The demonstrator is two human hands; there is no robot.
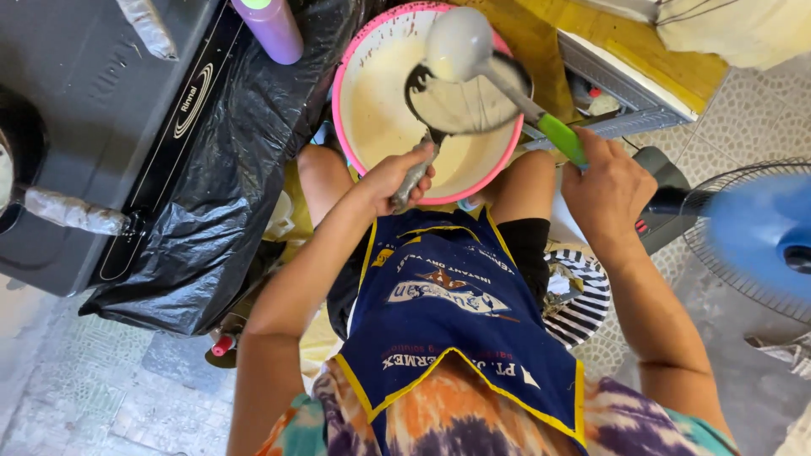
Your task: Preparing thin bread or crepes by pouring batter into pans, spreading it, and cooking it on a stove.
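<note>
A pink-rimmed white bowl (359,59) holding pale batter (380,110) rests between my knees. My left hand (397,173) grips the grey handle of a black slotted spatula (460,105), whose head is held over the batter. My right hand (604,190) holds the green handle of a metal ladle (459,42); its batter-coated cup is raised above the bowl's far side, over the spatula. I sit with a blue and yellow apron (460,312) over my lap.
A dark stove top (110,110) draped with black plastic (228,186) lies to the left. A purple bottle (270,29) stands beside the bowl. A blue fan (756,236) turns at the right. A striped dish (583,295) sits by my right leg.
</note>
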